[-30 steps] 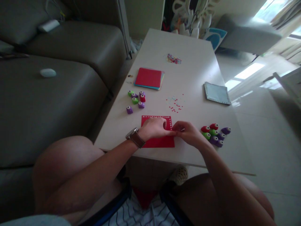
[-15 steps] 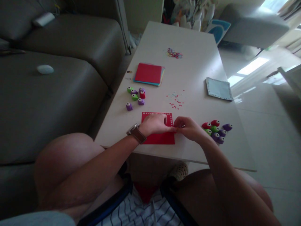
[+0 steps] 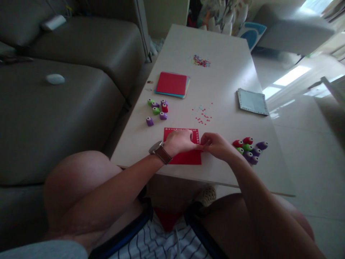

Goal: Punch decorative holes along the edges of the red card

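A red sheet of paper (image 3: 185, 157) lies flat near the front edge of the white table (image 3: 226, 79); a row of small punched holes runs along its far edge and down its right edge. The left hand (image 3: 179, 141), with a watch (image 3: 161, 152) on the wrist, rests on the sheet, fingers curled together and pressing it down; the right hand (image 3: 217, 146) meets it at the sheet's right edge, fingertips pinched on something there, though what they pinch is too small to tell. The paper looks thin, light and easily creased, so it is best held flat under a palm and gripped only at an edge. Just right of the right hand sits a cluster of small punches (image 3: 249, 149); another cluster (image 3: 157, 109) lies to the far left, near a stack of coloured paper (image 3: 172, 84); punched bits (image 3: 202, 114) are scattered beyond the sheet; a pale blue sheet (image 3: 252, 101) lies far right.
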The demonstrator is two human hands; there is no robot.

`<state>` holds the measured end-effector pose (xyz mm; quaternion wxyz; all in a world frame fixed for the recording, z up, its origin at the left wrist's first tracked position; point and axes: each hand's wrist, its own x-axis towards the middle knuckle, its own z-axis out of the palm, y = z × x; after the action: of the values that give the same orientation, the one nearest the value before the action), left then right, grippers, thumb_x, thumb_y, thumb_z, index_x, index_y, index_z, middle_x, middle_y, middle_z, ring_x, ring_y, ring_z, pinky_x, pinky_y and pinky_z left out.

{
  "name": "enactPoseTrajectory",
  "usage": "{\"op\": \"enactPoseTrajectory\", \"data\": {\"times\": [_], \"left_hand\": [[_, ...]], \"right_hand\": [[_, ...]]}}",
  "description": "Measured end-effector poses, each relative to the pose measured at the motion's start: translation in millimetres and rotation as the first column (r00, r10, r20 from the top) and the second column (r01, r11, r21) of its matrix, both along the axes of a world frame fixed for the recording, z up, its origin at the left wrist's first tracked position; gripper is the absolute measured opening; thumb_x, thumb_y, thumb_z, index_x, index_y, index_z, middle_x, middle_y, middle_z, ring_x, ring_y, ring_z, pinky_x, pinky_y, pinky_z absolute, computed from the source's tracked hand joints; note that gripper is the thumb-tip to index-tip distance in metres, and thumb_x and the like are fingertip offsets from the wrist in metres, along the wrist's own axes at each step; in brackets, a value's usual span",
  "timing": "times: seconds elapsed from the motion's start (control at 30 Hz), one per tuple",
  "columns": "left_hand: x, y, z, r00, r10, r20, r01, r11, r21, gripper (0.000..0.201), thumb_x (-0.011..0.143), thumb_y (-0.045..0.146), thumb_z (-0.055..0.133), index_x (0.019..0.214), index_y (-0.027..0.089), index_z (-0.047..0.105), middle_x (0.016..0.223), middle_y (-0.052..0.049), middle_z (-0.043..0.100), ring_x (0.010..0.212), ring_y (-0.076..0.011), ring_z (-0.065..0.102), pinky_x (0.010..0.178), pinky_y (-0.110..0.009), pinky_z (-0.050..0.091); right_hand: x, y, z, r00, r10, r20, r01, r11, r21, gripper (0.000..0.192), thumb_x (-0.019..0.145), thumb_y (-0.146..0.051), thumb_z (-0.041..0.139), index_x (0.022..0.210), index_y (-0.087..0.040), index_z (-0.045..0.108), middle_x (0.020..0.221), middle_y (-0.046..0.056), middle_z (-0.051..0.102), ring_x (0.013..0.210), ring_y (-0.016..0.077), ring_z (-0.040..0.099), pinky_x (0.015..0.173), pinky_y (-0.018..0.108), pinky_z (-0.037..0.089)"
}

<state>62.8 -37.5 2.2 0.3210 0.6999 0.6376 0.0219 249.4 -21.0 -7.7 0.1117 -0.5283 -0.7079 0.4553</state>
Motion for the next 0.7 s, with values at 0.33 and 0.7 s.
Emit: {"op": "enactPoseTrajectory", "data": {"times": [0.33, 0.7], "left_hand": [[-1.8, 7.0, -6.6, 0.999, -0.038, -0.018, 0.038, 0.999, 0.018, 0.061, 0.067, 0.077, 0.068, 0.094, 0.022, 0.067, 0.094, -0.01, 0.074, 0.083, -0.0287, 0.069, 0.066, -0.034, 0.045], [-13.7, -1.4, -13.1, 0.984, -0.164, 0.065, 0.162, 0.986, 0.038, 0.05, 0.086, 0.068, 0.056, 0.097, 0.019, 0.062, 0.098, -0.008, 0.072, 0.081, -0.023, 0.064, 0.063, -0.031, 0.04]], "right_hand": [[-3.7, 8.2, 2.1, 0.998, 0.047, 0.037, -0.048, 0.999, 0.012, 0.012, 0.064, -0.022, 0.07, 0.067, -0.02, 0.059, 0.068, 0.0, 0.063, 0.063, 0.0139, 0.053, 0.058, 0.027, 0.04], [18.0, -0.8, 3.9, 0.995, -0.058, -0.084, 0.061, 0.997, 0.036, 0.022, 0.071, -0.039, 0.074, 0.076, -0.02, 0.064, 0.075, 0.005, 0.07, 0.07, 0.019, 0.063, 0.061, 0.031, 0.047]]}}
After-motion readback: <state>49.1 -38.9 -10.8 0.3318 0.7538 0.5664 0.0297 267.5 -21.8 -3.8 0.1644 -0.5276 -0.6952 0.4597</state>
